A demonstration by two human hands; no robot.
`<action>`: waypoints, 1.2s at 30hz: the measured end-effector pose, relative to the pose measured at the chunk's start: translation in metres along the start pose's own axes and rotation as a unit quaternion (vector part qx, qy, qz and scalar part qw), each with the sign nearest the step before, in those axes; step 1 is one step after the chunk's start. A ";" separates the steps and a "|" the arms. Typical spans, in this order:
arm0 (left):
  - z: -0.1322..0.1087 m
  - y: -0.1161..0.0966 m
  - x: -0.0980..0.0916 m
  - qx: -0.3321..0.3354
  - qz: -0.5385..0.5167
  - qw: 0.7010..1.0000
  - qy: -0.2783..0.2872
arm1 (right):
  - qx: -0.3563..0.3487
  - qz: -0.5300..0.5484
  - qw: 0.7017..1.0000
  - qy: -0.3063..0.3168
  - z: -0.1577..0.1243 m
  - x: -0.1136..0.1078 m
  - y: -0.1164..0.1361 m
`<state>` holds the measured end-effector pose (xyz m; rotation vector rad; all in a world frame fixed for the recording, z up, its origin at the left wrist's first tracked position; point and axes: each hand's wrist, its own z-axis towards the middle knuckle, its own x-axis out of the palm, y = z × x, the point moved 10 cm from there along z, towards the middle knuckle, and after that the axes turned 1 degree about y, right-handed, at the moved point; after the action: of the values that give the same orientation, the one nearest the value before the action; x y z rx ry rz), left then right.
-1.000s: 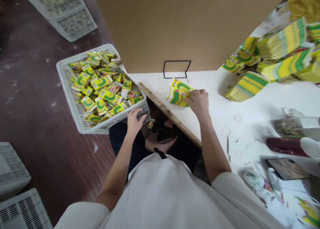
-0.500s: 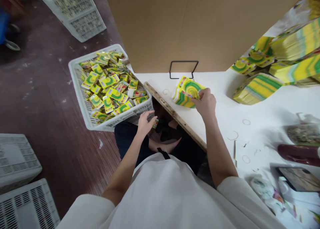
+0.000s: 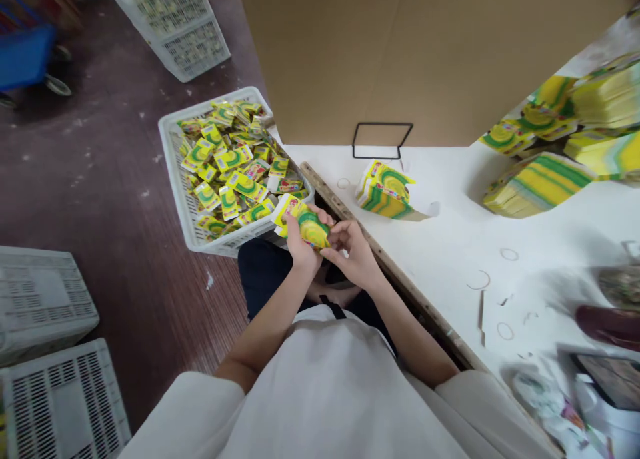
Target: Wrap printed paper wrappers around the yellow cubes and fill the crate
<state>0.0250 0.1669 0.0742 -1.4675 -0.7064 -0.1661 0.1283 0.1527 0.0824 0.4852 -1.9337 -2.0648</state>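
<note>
A small yellow-and-green printed carton [image 3: 311,232] is held over my lap, close to the crate's corner. My left hand [image 3: 304,245] wraps around it, thumb on the printed face, and its flaps stick out at the left end. At the right end, the fingers of my right hand [image 3: 353,252] pinch its edge; what lies between these fingertips is partly hidden. On the white table [image 3: 445,252], a stack of flat cartons [image 3: 385,192] of the same print stands to the right, apart from both hands. Left of my hands, a white plastic crate [image 3: 183,205] is heaped with small yellow-green packs [image 3: 240,172].
A big cardboard sheet [image 3: 365,59] rises behind a black wire frame [image 3: 383,141]. More carton stacks [image 3: 540,185] lie at the right, with a phone [image 3: 610,379] and a dark red bottle [image 3: 607,325]. Other crates [image 3: 50,299] stand on the floor, plus a blue trolley [image 3: 25,55].
My right hand has left the stack on the table and come to my lap with a carton. My left hand has moved up and right and now grips that carton.
</note>
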 end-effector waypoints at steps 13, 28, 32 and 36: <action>-0.006 0.015 -0.039 0.037 0.116 0.991 -0.054 | 0.032 -0.008 0.999 -0.021 0.008 -0.028 -0.021; -0.010 -0.047 0.012 0.102 0.474 0.838 0.248 | -0.259 -0.413 0.873 -0.009 -0.009 -0.031 0.071; -0.016 -0.013 0.011 0.009 0.556 0.793 0.249 | -0.228 -0.354 0.898 -0.125 -0.010 -0.050 0.069; -0.027 -0.003 0.022 0.048 0.558 0.793 0.238 | -0.078 -0.093 0.971 -0.207 -0.006 -0.080 0.026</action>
<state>0.0496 0.1478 0.0895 -1.4421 0.6145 0.4072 0.2029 0.1788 0.1131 0.2176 -1.9766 -2.5859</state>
